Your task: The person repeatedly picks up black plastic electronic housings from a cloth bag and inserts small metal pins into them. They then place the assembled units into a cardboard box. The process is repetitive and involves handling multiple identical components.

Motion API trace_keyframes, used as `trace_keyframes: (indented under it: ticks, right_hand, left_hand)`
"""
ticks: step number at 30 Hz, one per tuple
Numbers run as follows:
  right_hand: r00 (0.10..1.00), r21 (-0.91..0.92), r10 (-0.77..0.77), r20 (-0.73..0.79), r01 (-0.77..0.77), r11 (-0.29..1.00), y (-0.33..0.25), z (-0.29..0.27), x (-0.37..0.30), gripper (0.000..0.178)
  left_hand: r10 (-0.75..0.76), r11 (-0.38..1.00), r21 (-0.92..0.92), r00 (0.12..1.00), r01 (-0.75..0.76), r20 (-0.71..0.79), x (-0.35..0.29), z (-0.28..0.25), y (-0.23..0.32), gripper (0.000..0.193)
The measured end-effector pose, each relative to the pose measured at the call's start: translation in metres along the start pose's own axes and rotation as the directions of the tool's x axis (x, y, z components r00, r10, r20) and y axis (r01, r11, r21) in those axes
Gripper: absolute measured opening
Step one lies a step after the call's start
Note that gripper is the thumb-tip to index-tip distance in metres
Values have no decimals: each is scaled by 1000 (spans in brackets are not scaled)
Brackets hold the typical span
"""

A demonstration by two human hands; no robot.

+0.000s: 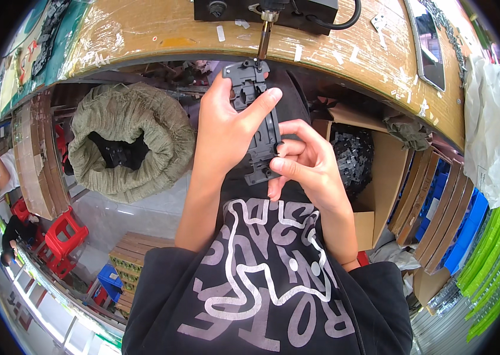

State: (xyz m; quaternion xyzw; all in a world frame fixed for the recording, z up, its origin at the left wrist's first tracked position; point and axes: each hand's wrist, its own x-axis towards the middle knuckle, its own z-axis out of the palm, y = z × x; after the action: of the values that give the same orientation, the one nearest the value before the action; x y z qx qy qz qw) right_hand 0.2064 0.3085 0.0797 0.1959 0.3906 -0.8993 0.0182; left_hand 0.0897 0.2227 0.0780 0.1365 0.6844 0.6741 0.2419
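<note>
A long black moulded plastic part (263, 145) is held tilted in front of my chest, at the near edge of the workbench. My left hand (223, 127) grips its upper half, thumb across the top face and fingers behind it. At the lower right end, my right hand (315, 163) holds the part's edge between bent fingers and thumb. The metal bit of a mounted screwdriver (266, 35) points down at the part's top end and appears to meet it near a hole. Whether a screw is there is too small to tell.
A wooden bench (143, 35) spans the far side, with a phone (427, 44) at right. Left below it stands an olive fabric sack (131, 106) with dark parts inside. Right of my hands, a cardboard box (389, 165) holds a bag of small dark pieces. Red stools (63, 234) stand farther left.
</note>
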Motion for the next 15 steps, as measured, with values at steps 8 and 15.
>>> trace_keyframes:
  ticks: [8,15]
  right_hand:
    - [999,13,49,-7,-48,999,6,-2,-6,34]
    - [1000,2,7,5,-7,1000,-1,2,-6,30]
  left_hand:
    - [-36,999,-11,999,36,3,-8,0,-3,27]
    - [-35,999,-16,999,35,1,-6,0,-1,27]
